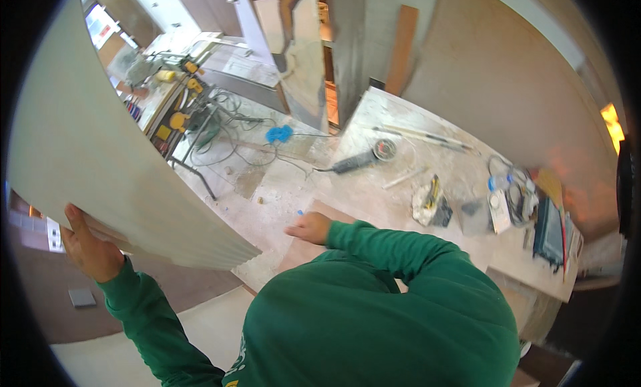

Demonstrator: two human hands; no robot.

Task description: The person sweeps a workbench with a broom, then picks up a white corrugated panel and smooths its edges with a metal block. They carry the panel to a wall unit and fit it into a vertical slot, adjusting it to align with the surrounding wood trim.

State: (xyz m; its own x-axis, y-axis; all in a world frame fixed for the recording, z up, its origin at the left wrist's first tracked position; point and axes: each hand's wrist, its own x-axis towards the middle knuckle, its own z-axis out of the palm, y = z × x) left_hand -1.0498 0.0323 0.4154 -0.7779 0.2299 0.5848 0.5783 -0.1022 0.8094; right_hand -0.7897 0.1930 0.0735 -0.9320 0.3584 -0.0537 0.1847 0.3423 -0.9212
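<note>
A large pale panel (120,140) with a ribbed lower edge stands tilted on my left, rising past the top of the view. My left hand (93,250) grips its near edge, thumb on the face and the other fingers partly hidden behind it. In front of my body, my right hand (311,227) is closed, apart from the panel. A tiny blue bit (300,213) shows at its fingers; what they hold, if anything, I cannot make out. Beneath that hand lies a pinkish-brown flat board (327,212).
A dusty worktable (374,120) to the right bears an angle grinder (364,157), long strips (427,139), a yellow-and-black tool (434,192) and a teal case (549,233). Cables (234,143) trail over the floor near a power-tool bench (177,113) and a blue bundle (279,134).
</note>
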